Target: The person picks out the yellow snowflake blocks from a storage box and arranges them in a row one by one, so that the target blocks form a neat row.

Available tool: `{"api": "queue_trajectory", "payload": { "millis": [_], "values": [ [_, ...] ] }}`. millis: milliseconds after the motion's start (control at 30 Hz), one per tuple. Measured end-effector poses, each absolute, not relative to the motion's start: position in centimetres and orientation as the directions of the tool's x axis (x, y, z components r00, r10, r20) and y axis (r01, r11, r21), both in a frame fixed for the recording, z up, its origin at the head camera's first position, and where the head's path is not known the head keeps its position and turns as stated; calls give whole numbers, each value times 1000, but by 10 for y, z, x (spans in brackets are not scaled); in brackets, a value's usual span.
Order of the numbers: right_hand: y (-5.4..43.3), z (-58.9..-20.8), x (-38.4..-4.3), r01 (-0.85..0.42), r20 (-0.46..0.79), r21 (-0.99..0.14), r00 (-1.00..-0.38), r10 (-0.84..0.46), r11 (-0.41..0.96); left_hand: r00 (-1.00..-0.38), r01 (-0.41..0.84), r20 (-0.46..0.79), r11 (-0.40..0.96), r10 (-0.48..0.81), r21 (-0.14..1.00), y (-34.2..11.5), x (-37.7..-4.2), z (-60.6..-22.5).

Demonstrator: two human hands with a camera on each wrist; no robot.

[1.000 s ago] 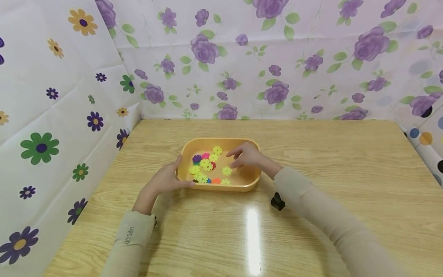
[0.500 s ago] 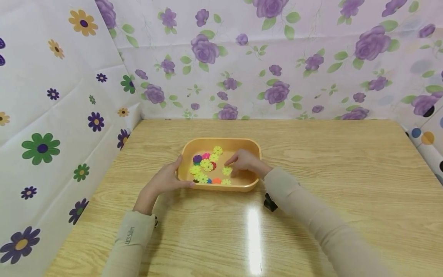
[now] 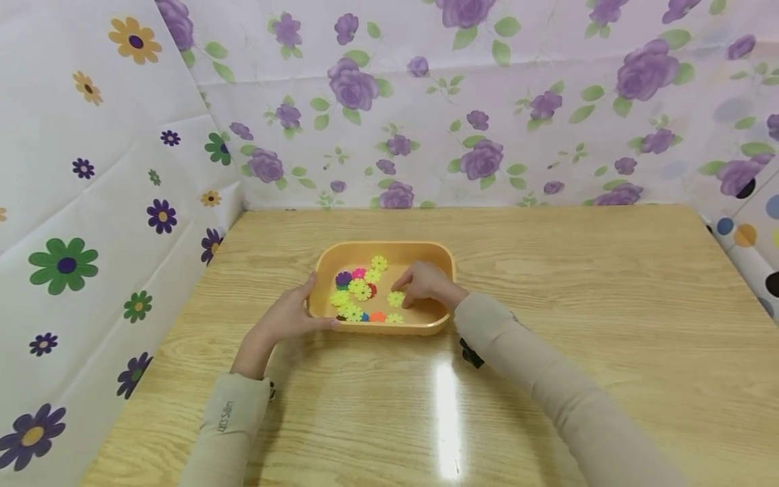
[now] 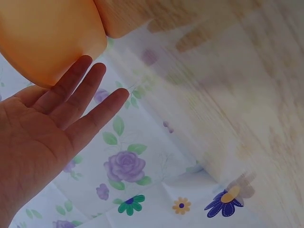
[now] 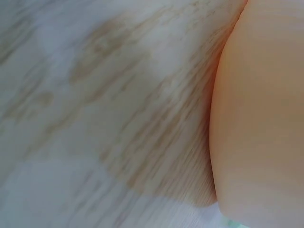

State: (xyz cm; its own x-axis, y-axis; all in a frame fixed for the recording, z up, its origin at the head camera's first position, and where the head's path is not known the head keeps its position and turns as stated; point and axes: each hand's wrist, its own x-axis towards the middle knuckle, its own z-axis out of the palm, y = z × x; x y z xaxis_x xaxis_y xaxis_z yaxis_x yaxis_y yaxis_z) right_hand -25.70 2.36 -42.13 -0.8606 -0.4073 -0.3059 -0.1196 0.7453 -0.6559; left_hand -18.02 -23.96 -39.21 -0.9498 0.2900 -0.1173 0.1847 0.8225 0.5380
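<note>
On the table stands an orange plastic tray (image 3: pixel 435 308) with several snowflake discs (image 3: pixel 359 287) lying inside, mostly yellow, gathered toward its left side. My left hand (image 3: pixel 286 316) lies against the tray's left end, the thumb along the near rim. In the left wrist view, its nearly straight fingers (image 4: pixel 97 114) rest against the tray's outer wall (image 4: pixel 57 38). Inside the tray, my right hand (image 3: pixel 426 281) reaches down, thumb and index finger apart around a single yellow snowflake disc (image 3: pixel 395 298). The right wrist view shows only the tray's wall (image 5: pixel 261 118) and blurred table; the right hand is hidden there.
The wooden table (image 3: pixel 578 284) extends around the tray. A purple-flowered sheet (image 3: pixel 426 128) hangs behind it, and a white sheet with daisies (image 3: pixel 109 223) borders the left side. A small black object (image 3: pixel 470 353) shows beneath the right sleeve.
My right hand has lowered and shifted left inside the tray, closer to the single yellow disc. The left hand keeps its place on the tray. The head view has shifted slightly.
</note>
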Motion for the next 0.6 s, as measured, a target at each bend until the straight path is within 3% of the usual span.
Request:
{"api": "queue_trajectory", "payload": {
  "millis": [600],
  "values": [
    [25, -421, -257, -222, -183, -642, -885, -428, 734, -949, 209, -97, 828, 301, 520, -239, -180, -392]
  ]
}}
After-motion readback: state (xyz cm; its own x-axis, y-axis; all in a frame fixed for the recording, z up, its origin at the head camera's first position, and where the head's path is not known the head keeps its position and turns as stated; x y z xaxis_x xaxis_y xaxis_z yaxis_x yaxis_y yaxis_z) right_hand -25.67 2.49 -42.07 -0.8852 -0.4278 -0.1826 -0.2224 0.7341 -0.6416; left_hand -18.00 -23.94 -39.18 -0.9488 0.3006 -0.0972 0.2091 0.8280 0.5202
